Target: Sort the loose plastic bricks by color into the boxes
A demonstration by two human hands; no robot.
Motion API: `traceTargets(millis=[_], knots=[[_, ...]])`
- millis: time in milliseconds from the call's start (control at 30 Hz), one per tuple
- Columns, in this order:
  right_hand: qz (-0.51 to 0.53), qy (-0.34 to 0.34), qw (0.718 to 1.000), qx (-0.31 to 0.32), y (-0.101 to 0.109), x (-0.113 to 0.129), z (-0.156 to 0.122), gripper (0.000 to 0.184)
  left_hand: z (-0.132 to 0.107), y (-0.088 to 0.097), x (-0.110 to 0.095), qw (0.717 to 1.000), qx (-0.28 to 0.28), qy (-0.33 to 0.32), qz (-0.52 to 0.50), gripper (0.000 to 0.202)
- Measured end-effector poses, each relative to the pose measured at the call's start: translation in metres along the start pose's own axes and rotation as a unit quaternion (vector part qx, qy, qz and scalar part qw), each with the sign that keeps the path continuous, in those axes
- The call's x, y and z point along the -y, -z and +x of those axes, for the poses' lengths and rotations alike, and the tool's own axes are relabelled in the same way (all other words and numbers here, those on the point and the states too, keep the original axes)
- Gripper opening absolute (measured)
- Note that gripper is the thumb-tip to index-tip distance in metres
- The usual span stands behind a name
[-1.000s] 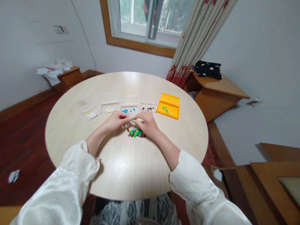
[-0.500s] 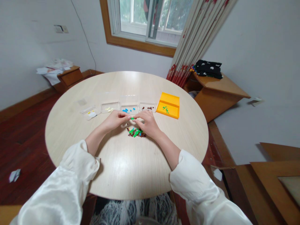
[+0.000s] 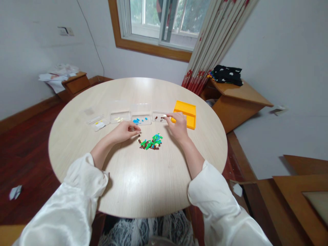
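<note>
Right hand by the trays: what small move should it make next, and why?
Probably lower the right hand and open its fingers over the clear tray of brown bits: they hover pinched at its rim, beside the orange tray. What they hold is too small to tell.

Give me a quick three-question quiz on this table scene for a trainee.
1. True or false: the pile of small pieces lies inside the orange tray.
2. The right hand has its fingertips nearest to: A. the curtain; B. the clear tray of brown pieces; C. the window.
3. Fill in: the third clear tray from the left holds ___ pieces.
Key: 1 false, it lies on the table between the hands; 2 B; 3 blue.
</note>
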State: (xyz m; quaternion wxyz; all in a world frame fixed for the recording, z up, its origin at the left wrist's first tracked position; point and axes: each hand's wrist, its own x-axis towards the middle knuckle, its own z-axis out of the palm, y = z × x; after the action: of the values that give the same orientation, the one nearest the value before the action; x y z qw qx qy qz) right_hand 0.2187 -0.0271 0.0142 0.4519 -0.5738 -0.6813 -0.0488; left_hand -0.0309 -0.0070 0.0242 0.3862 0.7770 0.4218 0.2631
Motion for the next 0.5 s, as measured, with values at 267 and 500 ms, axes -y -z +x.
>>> traceTargets(millis=[267, 500], knots=[[-0.08, -0.149, 0.984, -0.055, 0.023, -0.059, 0.005, 0.021, 0.001, -0.003, 0.001, 0.997, 0.03, -0.004, 0.073, 0.016], [-0.102, -0.179, 0.978, -0.032, 0.018, -0.071, 0.001, 0.024, 0.001, -0.003, 0.003, 0.998, 0.021, 0.003, 0.053, 0.011]])
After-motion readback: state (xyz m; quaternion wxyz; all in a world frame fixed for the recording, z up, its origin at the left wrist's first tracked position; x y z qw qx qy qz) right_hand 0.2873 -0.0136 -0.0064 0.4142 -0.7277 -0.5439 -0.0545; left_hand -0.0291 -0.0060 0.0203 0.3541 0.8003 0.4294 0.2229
